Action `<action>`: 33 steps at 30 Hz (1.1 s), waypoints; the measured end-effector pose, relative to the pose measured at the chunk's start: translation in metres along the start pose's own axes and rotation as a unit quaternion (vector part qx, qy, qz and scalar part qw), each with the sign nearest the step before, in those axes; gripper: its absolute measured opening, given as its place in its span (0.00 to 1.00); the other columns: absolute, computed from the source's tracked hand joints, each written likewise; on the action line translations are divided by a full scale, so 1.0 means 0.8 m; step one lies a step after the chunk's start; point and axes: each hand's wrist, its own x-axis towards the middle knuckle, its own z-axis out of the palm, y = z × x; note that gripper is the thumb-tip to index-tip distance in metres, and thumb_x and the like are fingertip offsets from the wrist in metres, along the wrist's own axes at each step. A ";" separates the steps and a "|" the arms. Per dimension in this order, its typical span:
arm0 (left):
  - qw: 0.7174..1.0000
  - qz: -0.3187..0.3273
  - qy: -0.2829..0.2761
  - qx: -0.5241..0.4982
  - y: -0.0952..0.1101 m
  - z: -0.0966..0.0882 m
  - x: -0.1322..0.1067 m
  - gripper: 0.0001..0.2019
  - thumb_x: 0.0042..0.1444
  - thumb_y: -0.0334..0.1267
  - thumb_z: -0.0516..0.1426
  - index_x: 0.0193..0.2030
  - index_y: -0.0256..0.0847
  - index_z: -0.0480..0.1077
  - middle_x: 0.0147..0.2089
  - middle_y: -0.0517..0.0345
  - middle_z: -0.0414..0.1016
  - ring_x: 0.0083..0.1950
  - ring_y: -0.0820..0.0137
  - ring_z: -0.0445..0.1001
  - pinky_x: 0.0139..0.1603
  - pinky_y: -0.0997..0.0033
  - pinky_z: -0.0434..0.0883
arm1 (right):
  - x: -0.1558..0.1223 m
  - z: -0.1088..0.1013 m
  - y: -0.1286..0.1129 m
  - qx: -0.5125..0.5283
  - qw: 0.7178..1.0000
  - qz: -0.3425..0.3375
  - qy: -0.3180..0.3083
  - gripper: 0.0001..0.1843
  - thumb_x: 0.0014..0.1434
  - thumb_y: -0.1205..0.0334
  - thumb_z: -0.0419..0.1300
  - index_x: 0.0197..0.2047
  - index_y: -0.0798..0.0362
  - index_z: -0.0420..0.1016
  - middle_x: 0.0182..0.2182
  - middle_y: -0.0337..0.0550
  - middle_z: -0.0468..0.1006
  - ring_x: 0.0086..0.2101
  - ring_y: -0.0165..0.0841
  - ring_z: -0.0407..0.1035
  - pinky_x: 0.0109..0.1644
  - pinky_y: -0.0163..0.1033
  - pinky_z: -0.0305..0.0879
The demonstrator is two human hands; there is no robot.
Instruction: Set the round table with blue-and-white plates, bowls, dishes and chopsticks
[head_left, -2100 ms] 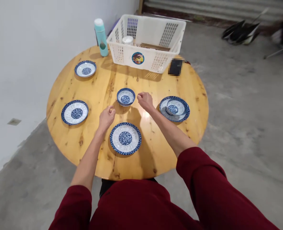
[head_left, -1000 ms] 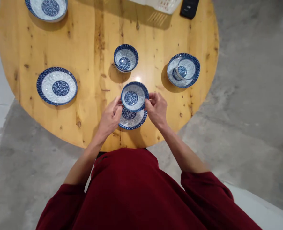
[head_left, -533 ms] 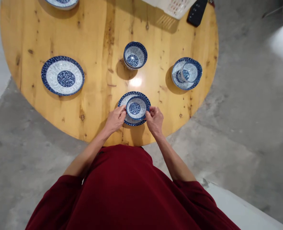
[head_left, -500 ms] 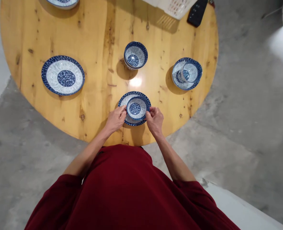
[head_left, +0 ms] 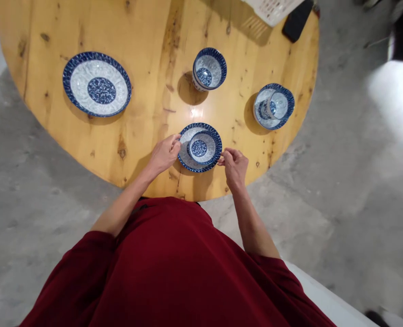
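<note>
A small blue-and-white bowl (head_left: 201, 147) sits on a matching plate (head_left: 184, 158) near the front edge of the round wooden table (head_left: 146, 127). My left hand (head_left: 163, 155) is curled at the plate's left rim, thumb and fingers pinching it. Just off the plate's right rim, my right hand (head_left: 234, 164) has its fingers drawn together and holds nothing that I can see.
Another blue bowl (head_left: 209, 68) stands at the table's middle. At the right is a plate (head_left: 261, 97) with a bowl (head_left: 279, 105) on it, at the left a bare plate (head_left: 97, 83). A white basket corner (head_left: 276, 7) and a black device (head_left: 296, 20) lie at the far edge. Concrete floor surrounds the table.
Both hands carried a bowl from the table's middle and set it down on the near plate. My right hand has since come off the bowl; my left has shifted to the plate's rim.
</note>
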 end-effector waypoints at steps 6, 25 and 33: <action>0.998 -0.012 0.051 -0.047 -0.021 -0.015 -0.017 0.20 0.70 0.41 0.49 0.60 0.35 0.74 0.49 0.48 0.83 0.50 0.65 0.82 0.57 0.63 0.75 | -0.012 0.014 0.004 0.021 0.998 0.033 -0.054 0.14 0.53 0.50 0.64 0.33 0.53 0.74 0.21 0.34 0.70 0.23 0.31 0.68 0.31 0.39 0.73; 0.997 -0.039 0.046 -0.040 -0.024 -0.035 -0.046 0.20 0.68 0.40 0.52 0.59 0.35 0.76 0.51 0.47 0.84 0.51 0.64 0.82 0.58 0.64 0.76 | -0.020 0.026 0.014 -0.008 0.999 0.006 -0.047 0.08 0.49 0.57 0.61 0.28 0.53 0.73 0.23 0.34 0.72 0.23 0.29 0.66 0.34 0.41 0.77; 0.998 -0.059 0.021 -0.004 -0.018 -0.051 -0.058 0.20 0.67 0.38 0.53 0.61 0.35 0.75 0.55 0.43 0.83 0.55 0.61 0.82 0.59 0.63 0.76 | -0.035 0.025 -0.009 -0.046 0.998 0.001 0.035 0.21 0.51 0.50 0.61 0.42 0.57 0.79 0.25 0.42 0.78 0.27 0.37 0.75 0.34 0.43 0.76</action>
